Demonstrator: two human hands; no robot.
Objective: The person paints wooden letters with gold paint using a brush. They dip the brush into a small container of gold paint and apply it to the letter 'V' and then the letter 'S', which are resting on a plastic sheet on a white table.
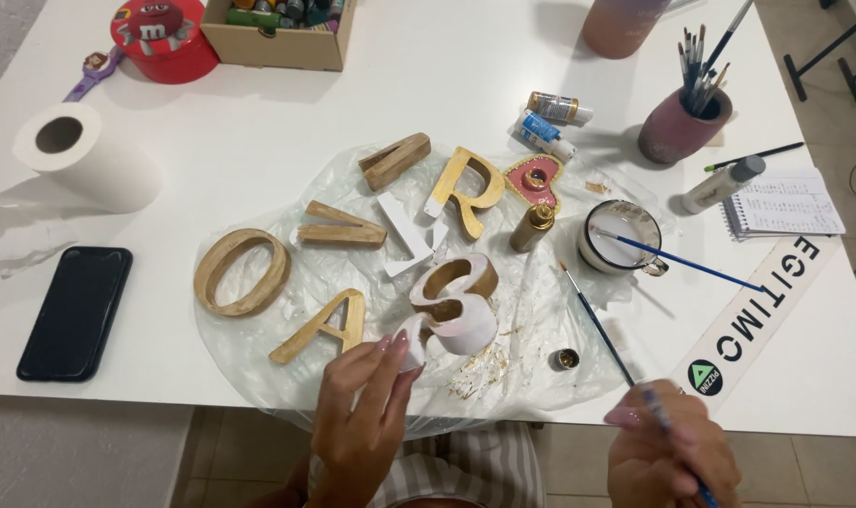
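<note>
While left hand (367, 395) pinches curvy wooden numeral (451, 303), right hand (668, 456) grips thin paintbrush (599, 325); crinkled plastic sheet (259, 339)

1. Your left hand (367, 404) reaches over the near edge of the desk (259, 122), fingertips pinching the white end of the S-shaped letter (456, 301), which is part gold, part white.
2. Your right hand (668, 452) holds a thin paintbrush (602, 329) near the desk's near right edge, bristles pointing toward the middle.
3. The letter lies on a clear plastic sheet (541, 320) among other gold wooden letters (243, 271).
4. A black phone (75, 310) lies near the left edge, just in front of a paper roll (85, 155).
5. A white mug (621, 237) with a blue brush stands right of the letters.
</note>
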